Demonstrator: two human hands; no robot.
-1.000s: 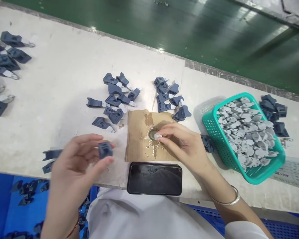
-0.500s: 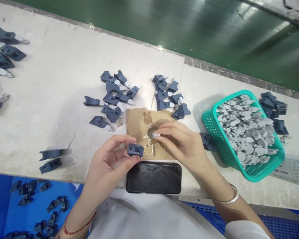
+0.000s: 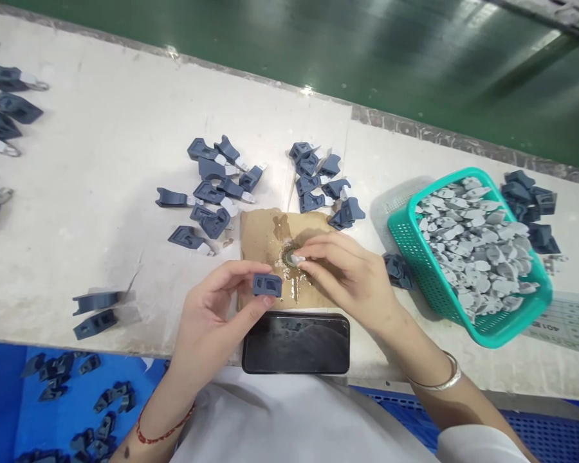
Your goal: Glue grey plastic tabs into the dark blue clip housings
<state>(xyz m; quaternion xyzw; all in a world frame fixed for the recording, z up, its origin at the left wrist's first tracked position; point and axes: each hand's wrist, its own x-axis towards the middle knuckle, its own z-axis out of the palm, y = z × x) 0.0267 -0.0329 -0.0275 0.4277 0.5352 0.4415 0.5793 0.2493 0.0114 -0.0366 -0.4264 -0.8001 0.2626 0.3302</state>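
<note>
My left hand [image 3: 217,315] pinches a dark blue-grey plastic part [image 3: 267,285] with rectangular recesses, held above the near edge of a brown cardboard piece [image 3: 260,238]. In my right hand [image 3: 350,276], thumb and fingers close on a small light-grey piece [image 3: 297,258]. That piece is over a small round dish [image 3: 289,256] at the cardboard's middle, and I cannot tell if they touch. Wet, shiny spots surround the dish. Just behind the cardboard lie two groups of blue-grey parts [image 3: 212,193], many with light-grey pieces attached.
A green basket [image 3: 399,235] full of light-grey pieces stands at the right, with more blue-grey parts [image 3: 531,199] beyond it. A black phone [image 3: 296,344] lies at the near table edge. Below left is a blue bin [image 3: 139,379] holding dark parts. More joined parts [image 3: 17,106] lie far left.
My left hand has turned the blue-grey part slightly and brought it a little up and right. My right hand keeps the light-grey piece at the dish. The whole view has shifted slightly.
</note>
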